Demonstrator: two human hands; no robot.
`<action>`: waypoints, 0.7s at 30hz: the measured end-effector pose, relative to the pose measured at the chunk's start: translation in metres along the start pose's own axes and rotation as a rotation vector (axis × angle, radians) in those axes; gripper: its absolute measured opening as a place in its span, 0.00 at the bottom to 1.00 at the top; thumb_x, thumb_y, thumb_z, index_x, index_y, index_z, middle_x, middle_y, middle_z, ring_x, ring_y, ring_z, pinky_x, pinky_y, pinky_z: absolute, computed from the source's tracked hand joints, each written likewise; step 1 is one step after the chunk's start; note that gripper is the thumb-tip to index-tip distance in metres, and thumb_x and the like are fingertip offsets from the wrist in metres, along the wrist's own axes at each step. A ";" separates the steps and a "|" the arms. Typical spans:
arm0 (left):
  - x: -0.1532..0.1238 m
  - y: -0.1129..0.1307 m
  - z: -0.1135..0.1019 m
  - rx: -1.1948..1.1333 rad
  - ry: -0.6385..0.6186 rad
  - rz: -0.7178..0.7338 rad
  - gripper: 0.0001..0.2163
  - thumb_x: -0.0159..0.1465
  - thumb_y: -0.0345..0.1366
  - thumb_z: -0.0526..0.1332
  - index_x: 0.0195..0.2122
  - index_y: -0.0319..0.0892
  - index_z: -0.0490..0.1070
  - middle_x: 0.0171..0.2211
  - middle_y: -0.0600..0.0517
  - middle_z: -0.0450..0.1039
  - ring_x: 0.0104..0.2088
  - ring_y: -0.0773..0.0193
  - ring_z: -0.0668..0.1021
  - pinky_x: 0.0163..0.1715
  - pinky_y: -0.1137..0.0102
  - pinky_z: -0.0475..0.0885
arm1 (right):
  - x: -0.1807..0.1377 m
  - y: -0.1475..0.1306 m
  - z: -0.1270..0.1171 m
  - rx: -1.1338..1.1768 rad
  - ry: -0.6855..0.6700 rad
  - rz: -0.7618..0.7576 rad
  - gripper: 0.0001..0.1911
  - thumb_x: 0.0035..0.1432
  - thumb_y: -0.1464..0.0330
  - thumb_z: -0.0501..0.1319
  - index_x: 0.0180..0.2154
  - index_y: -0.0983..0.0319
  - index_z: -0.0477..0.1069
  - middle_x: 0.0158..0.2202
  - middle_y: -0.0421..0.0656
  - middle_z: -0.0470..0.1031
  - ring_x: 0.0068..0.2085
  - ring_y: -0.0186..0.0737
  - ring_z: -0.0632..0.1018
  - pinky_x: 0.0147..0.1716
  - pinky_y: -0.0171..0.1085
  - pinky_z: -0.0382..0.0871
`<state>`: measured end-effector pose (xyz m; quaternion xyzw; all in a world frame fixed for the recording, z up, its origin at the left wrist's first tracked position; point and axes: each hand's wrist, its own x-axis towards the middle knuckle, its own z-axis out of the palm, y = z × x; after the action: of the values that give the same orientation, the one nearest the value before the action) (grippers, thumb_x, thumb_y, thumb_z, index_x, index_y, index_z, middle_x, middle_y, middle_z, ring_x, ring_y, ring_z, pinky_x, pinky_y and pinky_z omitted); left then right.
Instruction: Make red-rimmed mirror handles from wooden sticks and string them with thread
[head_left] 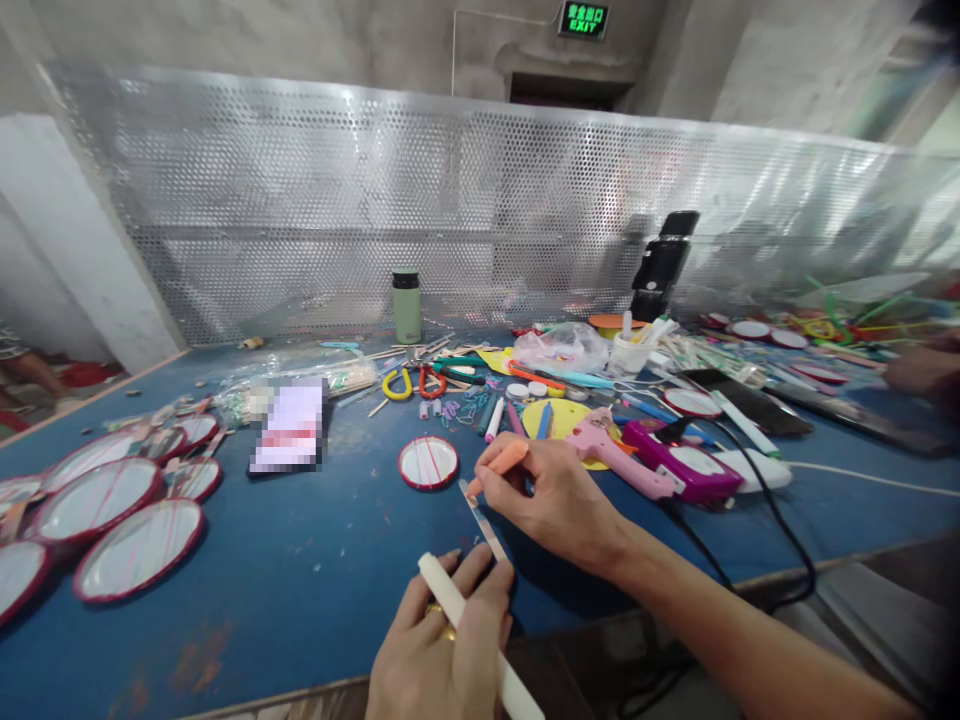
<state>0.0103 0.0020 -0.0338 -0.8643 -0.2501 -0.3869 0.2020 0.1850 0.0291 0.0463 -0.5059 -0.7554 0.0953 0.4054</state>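
Closest to me was my left hand (pixel 442 640), at 6 o'clock on the edge of the scuffed blue table (pixel 300 570). Its fingers were curled shut around a long white rod (pixel 439 582) that ran back toward my wrist, while the fingertips pressed down the near end of a thin pale flat strip (pixel 484 525). That strip lay on the table between my two hands, pointing toward 11 o'clock.

My right hand (pixel 555 500), coming in from 4 o'clock, pinched an orange marker pen (pixel 499 462) between thumb and forefinger. The tip of the pen rested on the far end of the strip.

As far as I could judge, the marking had barely begun, since the strip looked bare along most of its length and the pen sat only at its far tip. I could not tell whether any colour had gone on under the tip.

Just beyond the strip, at 12 o'clock, lay a small round red-rimmed disc (pixel 427 462). A cluster of larger red-rimmed discs (pixel 139 548) lay well apart at 9 o'clock and looked finished. At 2 o'clock a pink glue gun (pixel 607 450) rested beside a purple box (pixel 679 470). A green flask (pixel 406 308) stood upright far off at 12 o'clock.
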 end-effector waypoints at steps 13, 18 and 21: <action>0.002 0.010 -0.002 -0.072 -0.032 -0.140 0.15 0.73 0.30 0.44 0.51 0.39 0.69 0.47 0.50 0.80 0.47 0.62 0.81 0.45 0.66 0.79 | 0.001 -0.001 -0.001 0.011 0.007 -0.022 0.09 0.58 0.71 0.57 0.25 0.61 0.69 0.28 0.39 0.77 0.26 0.32 0.75 0.25 0.31 0.65; 0.003 0.010 -0.002 -0.085 -0.022 -0.148 0.15 0.73 0.30 0.45 0.51 0.40 0.69 0.47 0.52 0.80 0.47 0.63 0.81 0.47 0.67 0.77 | 0.001 -0.001 -0.001 0.006 0.008 -0.014 0.09 0.58 0.72 0.57 0.25 0.61 0.70 0.27 0.39 0.77 0.25 0.31 0.73 0.24 0.30 0.64; 0.002 0.009 -0.002 -0.072 -0.028 -0.146 0.14 0.72 0.31 0.46 0.51 0.41 0.69 0.47 0.53 0.79 0.47 0.63 0.81 0.46 0.68 0.78 | 0.001 -0.001 -0.001 0.020 -0.009 -0.008 0.09 0.57 0.72 0.57 0.25 0.62 0.70 0.28 0.39 0.77 0.25 0.31 0.73 0.24 0.30 0.64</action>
<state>0.0158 -0.0060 -0.0327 -0.8558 -0.3014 -0.3969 0.1386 0.1848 0.0294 0.0475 -0.4985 -0.7581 0.1036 0.4076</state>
